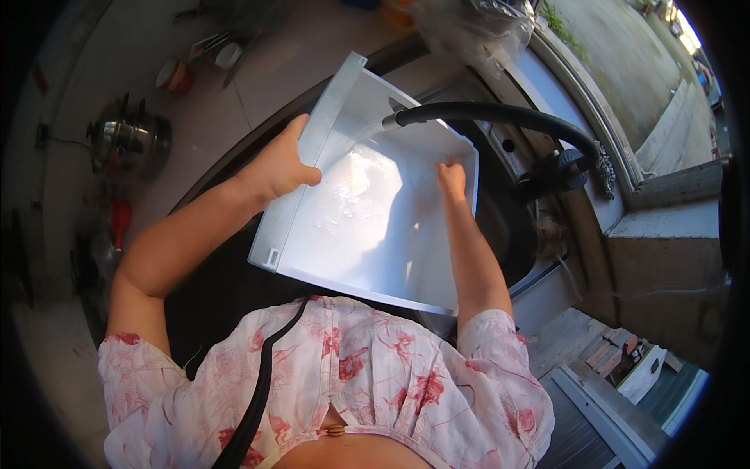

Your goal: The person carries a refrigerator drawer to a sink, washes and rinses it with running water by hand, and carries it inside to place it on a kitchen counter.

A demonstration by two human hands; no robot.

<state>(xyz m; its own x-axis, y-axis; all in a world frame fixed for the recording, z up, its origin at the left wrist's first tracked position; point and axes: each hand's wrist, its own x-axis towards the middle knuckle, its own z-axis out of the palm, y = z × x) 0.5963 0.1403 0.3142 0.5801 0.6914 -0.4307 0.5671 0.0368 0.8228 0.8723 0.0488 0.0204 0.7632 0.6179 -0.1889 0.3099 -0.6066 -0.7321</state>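
Note:
A white plastic refrigerator drawer [375, 246] with a clear front panel is tilted over a dark sink [515, 234]. My left hand [287, 161] grips the panel, thumb on the inner side. My right hand [451, 179] reaches inside the drawer near its right wall, fingers curled; whether it holds anything is hidden. A black flexible faucet [498, 111] arches in from the right. From its metal nozzle, water runs into the drawer and spreads over the brightly sunlit bottom.
On the pale countertop at left stand a steel pot [132, 140], a red and white container [174, 76] and a white cup [228, 55]. A red utensil [120, 217] lies nearer. A clear plastic bag [480, 29] sits at the back, beside the window frame [592, 111].

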